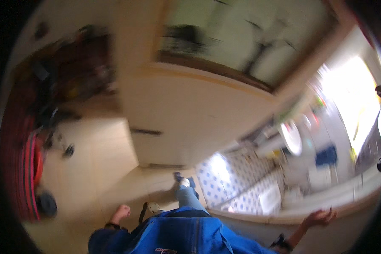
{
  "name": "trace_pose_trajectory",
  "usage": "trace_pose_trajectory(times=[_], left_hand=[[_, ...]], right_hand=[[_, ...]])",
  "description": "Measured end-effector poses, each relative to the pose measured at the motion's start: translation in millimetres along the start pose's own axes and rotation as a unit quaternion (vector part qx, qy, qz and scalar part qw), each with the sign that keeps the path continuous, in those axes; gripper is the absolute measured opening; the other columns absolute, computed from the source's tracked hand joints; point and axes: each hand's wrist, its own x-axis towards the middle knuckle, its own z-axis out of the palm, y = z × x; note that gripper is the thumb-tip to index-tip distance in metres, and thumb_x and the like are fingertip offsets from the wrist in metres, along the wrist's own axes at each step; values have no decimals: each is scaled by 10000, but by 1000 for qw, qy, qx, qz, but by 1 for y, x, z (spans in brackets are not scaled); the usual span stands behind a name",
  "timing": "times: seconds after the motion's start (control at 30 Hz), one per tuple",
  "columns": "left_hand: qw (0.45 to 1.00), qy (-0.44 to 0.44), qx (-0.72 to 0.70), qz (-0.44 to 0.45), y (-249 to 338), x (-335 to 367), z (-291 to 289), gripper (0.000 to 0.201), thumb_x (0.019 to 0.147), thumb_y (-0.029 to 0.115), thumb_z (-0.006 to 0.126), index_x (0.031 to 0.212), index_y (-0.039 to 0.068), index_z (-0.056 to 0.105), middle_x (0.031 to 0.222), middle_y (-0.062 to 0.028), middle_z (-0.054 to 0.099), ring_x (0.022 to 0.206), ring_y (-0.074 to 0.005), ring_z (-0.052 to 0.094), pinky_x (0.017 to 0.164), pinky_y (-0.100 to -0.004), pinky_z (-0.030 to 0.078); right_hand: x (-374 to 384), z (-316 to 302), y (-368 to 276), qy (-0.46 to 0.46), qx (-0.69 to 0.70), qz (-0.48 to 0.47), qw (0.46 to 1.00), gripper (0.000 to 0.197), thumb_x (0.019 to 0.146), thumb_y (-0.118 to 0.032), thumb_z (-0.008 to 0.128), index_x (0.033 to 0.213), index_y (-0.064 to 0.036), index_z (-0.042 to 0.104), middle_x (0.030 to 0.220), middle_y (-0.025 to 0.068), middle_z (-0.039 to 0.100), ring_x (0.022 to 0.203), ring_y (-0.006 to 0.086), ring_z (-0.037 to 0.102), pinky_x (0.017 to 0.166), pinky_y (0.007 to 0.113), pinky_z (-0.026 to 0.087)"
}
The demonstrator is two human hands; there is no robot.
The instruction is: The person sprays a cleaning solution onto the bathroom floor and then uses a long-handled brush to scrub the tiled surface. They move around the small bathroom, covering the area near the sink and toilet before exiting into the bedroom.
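Observation:
My left hand (122, 212) hangs low beside my body over the tiled floor, its fingers curled in with nothing visible in them. My right hand (319, 218) is held out to the right, close to the doorway's wall edge, fingers stretched and holding nothing; I cannot tell whether it touches the wall. Blue clothing (190, 233) covers my body, and a dark strap (143, 211) hangs near the left hand. One leg (186, 196) is stepped forward beside the bathroom threshold. Motion blurs much of the view.
A pale wall (190, 114) stands ahead, with a framed picture (241, 42) on it. To the right lies a bathroom with blue-and-white floor tiles (213, 180), a white basin (291, 139) and a bright window (349, 97). On the left are a red striped cloth (29, 178) and a dark wheel-like thing (46, 204).

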Motion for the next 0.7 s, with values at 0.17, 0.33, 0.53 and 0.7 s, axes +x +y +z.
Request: trace_pose_trajectory(times=[0.17,0.33,0.53,0.7], left_hand=[[989,102,72,77,-55,-49,-1,248,844,234,599,746,33,704,701,-100,688,634,-222,668,616,-367,536],[983,160,-85,4,-94,-85,27,278,836,297,599,804,62,743,748,-95,720,714,-215,705,681,-371,558],[961,191,-186,-78,-163,-142,100,337,919,314,573,943,20,736,839,-105,738,728,-223,708,656,-369,560],[868,210,-449,22,-175,-218,135,324,942,312,571,1033,33,708,981,-111,727,871,-231,700,716,-377,554]], right_hand=[[-25,26,-207,-276,248,-43,928,309,973,-238,503,1195,-32,564,1300,155,557,1262,343,480,1038,477,333],[-32,-20,-436,-487,538,-254,639,381,796,-139,655,1150,-29,568,1268,194,501,1225,381,443,1050,508,317],[-43,-114,-652,-450,600,-588,301,444,878,-363,619,1230,-93,594,1160,174,635,1104,347,589,945,496,434],[-19,-249,-815,-322,596,-687,263,469,901,-415,559,1218,-69,584,1123,190,646,1076,371,608,951,520,439]])
